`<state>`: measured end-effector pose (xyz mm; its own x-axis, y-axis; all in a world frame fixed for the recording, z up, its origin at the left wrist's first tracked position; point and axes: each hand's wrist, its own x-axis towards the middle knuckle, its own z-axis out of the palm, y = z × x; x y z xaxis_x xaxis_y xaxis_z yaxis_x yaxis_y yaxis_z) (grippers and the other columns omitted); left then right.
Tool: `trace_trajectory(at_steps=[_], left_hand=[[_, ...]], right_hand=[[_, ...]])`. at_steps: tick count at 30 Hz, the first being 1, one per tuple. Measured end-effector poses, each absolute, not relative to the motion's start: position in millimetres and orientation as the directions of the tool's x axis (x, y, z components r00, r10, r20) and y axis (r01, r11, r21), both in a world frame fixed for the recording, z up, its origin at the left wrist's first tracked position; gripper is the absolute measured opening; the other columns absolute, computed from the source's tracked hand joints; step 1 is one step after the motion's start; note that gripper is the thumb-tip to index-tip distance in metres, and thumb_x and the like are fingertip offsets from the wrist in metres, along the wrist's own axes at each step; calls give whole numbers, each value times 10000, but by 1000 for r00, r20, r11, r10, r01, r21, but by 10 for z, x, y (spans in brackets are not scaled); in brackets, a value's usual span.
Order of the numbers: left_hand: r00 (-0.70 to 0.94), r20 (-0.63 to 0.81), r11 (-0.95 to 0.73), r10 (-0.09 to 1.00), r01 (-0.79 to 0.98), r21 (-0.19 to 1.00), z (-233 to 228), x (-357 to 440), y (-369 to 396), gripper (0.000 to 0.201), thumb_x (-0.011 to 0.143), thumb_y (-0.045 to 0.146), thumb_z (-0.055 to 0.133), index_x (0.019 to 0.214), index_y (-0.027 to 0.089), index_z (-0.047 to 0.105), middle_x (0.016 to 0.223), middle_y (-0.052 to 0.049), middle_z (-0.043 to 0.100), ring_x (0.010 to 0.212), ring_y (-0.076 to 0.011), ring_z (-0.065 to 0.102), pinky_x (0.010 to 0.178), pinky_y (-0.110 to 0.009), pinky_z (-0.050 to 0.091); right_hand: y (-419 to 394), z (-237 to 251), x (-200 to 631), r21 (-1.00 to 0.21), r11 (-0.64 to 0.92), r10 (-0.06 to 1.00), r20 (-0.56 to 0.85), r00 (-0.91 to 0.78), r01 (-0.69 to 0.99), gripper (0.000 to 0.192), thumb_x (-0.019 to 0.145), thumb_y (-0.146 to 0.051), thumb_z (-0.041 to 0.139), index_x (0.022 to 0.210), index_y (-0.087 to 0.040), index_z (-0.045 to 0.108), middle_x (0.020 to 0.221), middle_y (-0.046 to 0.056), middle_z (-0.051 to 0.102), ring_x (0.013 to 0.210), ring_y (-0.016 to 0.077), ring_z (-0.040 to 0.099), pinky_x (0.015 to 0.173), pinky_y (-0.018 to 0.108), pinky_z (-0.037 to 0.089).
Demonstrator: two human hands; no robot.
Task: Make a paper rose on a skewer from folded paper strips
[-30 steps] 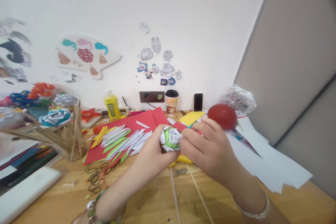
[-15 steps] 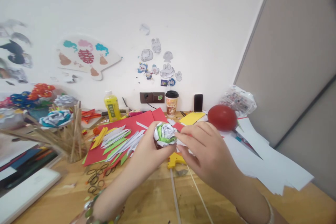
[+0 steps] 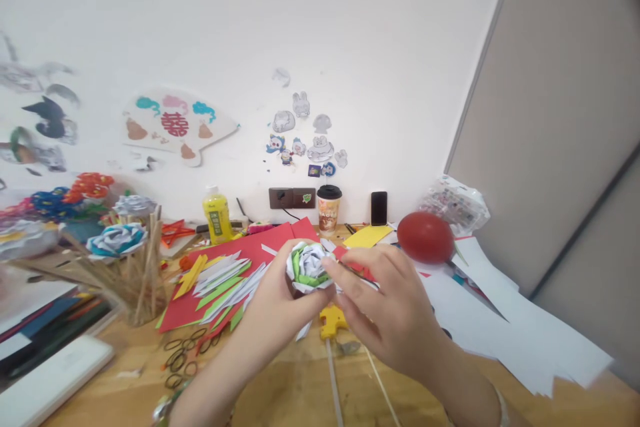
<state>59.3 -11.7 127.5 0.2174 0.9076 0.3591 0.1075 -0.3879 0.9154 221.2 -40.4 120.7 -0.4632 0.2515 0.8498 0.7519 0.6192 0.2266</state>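
Across the wooden table [image 3: 300, 387] spread the biggest things: white sheets [image 3: 505, 313] to the right, red card [image 3: 250, 253] in the middle with a heap of white, green and yellow paper strips [image 3: 225, 277] on it, and a cup of wooden sticks [image 3: 137, 273] with a paper flower at the left. Behind them stand a red ball [image 3: 425, 237], a yellow bottle [image 3: 217, 215], a coffee cup [image 3: 329, 208] and a phone [image 3: 379, 207] against the wall. Above the table's middle, both hands meet around a paper rose [image 3: 307, 267] of white and green. Its open bloom faces up and toward the camera, so its long axis runs from the palm below to the petals above. The left hand [image 3: 277, 303] is closed around the rose's base, hiding whatever lies under the bloom. The right hand [image 3: 387, 310] pinches the rose's right edge with thumb and forefinger; what is between those fingertips is too small to make out. A yellow piece [image 3: 333, 320] and thin sticks [image 3: 333, 380] lie half hidden below the hands. Both forearms are cut off by the bottom edge.
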Motion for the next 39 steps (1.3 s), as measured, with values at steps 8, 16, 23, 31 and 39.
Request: trace_trajectory(at_steps=[8,16,23,31,39], left_hand=[[239,383,-407,892,57,912,1276,517,-109,294,624,161,643,886,208,518,746,26,601,667,-144,571,583,-227,478],[308,360,-384,881,17,923,1299,504,-148,313,619,175,663,887,208,507,739,22,572,661,-140,545,555,-218,477],[304,451,-497,839,92,863,1259,510,-137,351,645,176,653,946,228,479,783,25,569,655,-135,555,548,-207,471],[345,647,-733,680,280,620,1158,455,-103,487,634,71,609,1045,270,439,925,22,566,783,-141,578,660,-216,480],[400,659,-771,637,319,552,1153,463,-120,482,662,67,584,1060,284,418,898,32,582,765,-136,585,644,-210,481]], right_hand=[[-438,1217,2230,137,722,246,865,-437,678,376,831,-101,453,1187,-176,551,1136,112,524,1004,230,477,851,394,401],[-376,1198,2234,173,709,219,867,-447,683,388,842,-125,470,1223,-179,518,1176,119,522,996,237,471,838,398,396],[-379,1203,2272,64,795,246,875,-417,603,385,846,-112,446,1226,-143,492,1214,116,469,1074,226,436,889,386,365],[-371,1185,2279,31,785,329,825,-459,619,388,864,-193,471,1252,-187,480,1253,96,426,1114,235,397,922,390,332],[-397,1221,2317,18,798,292,862,-414,602,324,870,-164,446,1176,-167,553,1181,102,493,1050,224,443,884,398,370]])
